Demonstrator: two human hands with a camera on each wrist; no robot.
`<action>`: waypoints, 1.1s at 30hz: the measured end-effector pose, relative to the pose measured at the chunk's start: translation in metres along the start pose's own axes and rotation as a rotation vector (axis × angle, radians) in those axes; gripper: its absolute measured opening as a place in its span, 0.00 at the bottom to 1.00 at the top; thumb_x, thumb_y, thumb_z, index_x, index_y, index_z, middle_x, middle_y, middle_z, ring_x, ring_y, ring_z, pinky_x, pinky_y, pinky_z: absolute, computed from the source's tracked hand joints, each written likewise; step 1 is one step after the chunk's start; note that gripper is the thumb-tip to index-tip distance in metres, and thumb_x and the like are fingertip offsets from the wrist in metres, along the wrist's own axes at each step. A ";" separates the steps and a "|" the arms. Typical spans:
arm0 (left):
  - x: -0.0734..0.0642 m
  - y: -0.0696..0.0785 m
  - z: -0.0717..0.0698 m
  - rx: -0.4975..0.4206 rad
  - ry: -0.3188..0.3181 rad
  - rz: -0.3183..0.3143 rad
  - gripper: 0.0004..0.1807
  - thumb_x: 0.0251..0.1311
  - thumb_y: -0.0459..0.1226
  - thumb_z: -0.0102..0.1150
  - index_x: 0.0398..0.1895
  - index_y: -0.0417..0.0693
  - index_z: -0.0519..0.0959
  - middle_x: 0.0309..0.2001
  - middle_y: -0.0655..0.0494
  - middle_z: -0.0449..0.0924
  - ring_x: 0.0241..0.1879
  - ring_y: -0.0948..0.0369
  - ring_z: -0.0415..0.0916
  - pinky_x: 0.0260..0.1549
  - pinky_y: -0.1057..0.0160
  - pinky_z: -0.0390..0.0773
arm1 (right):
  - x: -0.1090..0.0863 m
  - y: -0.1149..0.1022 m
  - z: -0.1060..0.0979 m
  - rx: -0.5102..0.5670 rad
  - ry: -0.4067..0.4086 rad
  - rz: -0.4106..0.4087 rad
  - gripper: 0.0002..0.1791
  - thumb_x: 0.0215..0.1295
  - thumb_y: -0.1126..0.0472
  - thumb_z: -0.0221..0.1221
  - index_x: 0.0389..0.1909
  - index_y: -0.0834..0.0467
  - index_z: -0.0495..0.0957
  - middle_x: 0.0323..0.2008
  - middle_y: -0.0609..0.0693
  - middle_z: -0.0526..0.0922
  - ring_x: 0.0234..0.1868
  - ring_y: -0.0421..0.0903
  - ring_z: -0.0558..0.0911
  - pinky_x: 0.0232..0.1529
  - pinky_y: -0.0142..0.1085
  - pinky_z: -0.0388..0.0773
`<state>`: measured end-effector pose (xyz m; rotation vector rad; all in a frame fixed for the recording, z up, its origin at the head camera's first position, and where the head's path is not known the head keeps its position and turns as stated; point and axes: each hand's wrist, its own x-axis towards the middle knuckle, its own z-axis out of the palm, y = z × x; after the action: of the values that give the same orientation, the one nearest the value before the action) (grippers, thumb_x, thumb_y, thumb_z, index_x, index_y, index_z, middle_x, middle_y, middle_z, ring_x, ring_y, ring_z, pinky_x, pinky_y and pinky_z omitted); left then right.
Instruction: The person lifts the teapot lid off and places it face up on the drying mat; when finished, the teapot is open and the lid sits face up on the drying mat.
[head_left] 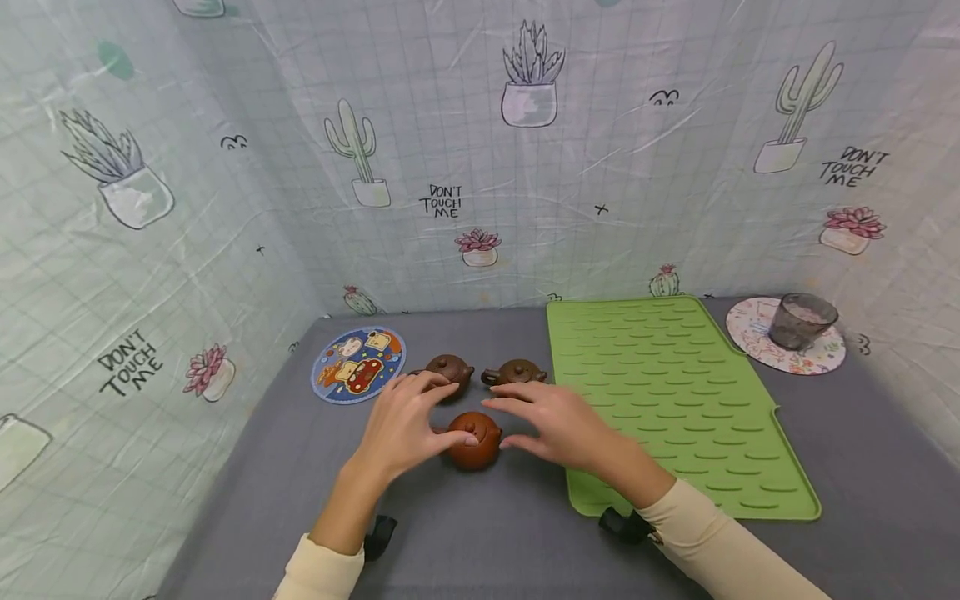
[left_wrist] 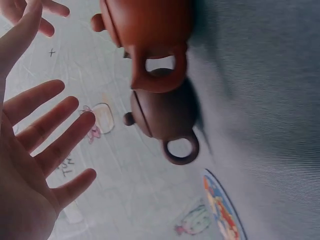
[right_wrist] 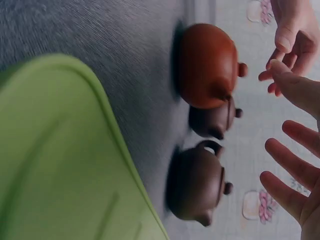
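Observation:
A reddish-orange clay teapot (head_left: 480, 454) stands on the grey tabletop between the two hands. Behind it are two dark brown teapots, one on the left (head_left: 452, 367) and one on the right (head_left: 516, 370). My left hand (head_left: 397, 421) hovers above and left of the reddish teapot, thumb passing in front of its lid in the head view. On the other side my right hand (head_left: 562, 425) hovers, fingers spread. Both wrist views show the palms apart from the teapots (left_wrist: 155, 30) (right_wrist: 207, 65), holding nothing. All three lids appear to be on.
A green ribbed silicone mat (head_left: 660, 400) covers the table's right part, its edge under the right forearm. Beyond it, a dark translucent cup (head_left: 802, 322) rests on a patterned round coaster (head_left: 742, 329). A blue cartoon coaster (head_left: 326, 371) lies back left. Printed cloth (head_left: 420, 267) hangs behind.

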<state>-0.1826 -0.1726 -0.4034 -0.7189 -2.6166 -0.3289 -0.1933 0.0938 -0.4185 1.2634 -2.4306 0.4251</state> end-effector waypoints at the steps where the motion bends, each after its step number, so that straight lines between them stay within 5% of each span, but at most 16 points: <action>1: -0.003 -0.001 0.001 0.001 -0.002 -0.009 0.41 0.38 0.67 0.77 0.54 0.53 0.87 0.52 0.55 0.85 0.51 0.54 0.83 0.57 0.46 0.80 | 0.001 -0.002 0.003 -0.003 -0.010 -0.003 0.33 0.59 0.43 0.71 0.66 0.46 0.78 0.65 0.48 0.81 0.61 0.47 0.84 0.54 0.43 0.85; 15: -0.029 -0.006 0.024 -0.029 -0.061 -0.137 0.34 0.41 0.62 0.78 0.48 0.52 0.90 0.43 0.58 0.85 0.36 0.57 0.82 0.35 0.55 0.81 | 0.010 -0.015 0.035 0.016 -0.071 -0.031 0.29 0.59 0.47 0.72 0.63 0.43 0.80 0.65 0.48 0.81 0.61 0.46 0.83 0.53 0.41 0.84; 20: -0.034 -0.004 0.030 -0.074 -0.062 -0.196 0.29 0.44 0.60 0.79 0.46 0.54 0.90 0.42 0.61 0.84 0.37 0.59 0.82 0.35 0.56 0.82 | 0.009 -0.015 0.042 0.021 -0.083 -0.014 0.28 0.60 0.48 0.71 0.63 0.41 0.81 0.65 0.47 0.81 0.60 0.46 0.83 0.53 0.40 0.84; 33: -0.036 0.008 0.029 -0.086 -0.060 -0.216 0.23 0.47 0.53 0.79 0.45 0.52 0.91 0.40 0.63 0.85 0.38 0.61 0.80 0.34 0.59 0.81 | 0.009 -0.020 0.040 0.031 -0.099 -0.011 0.27 0.61 0.53 0.70 0.63 0.45 0.82 0.67 0.46 0.80 0.63 0.46 0.82 0.56 0.39 0.84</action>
<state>-0.1594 -0.1722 -0.4440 -0.4797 -2.7577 -0.4921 -0.1885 0.0597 -0.4479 1.3394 -2.5066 0.4076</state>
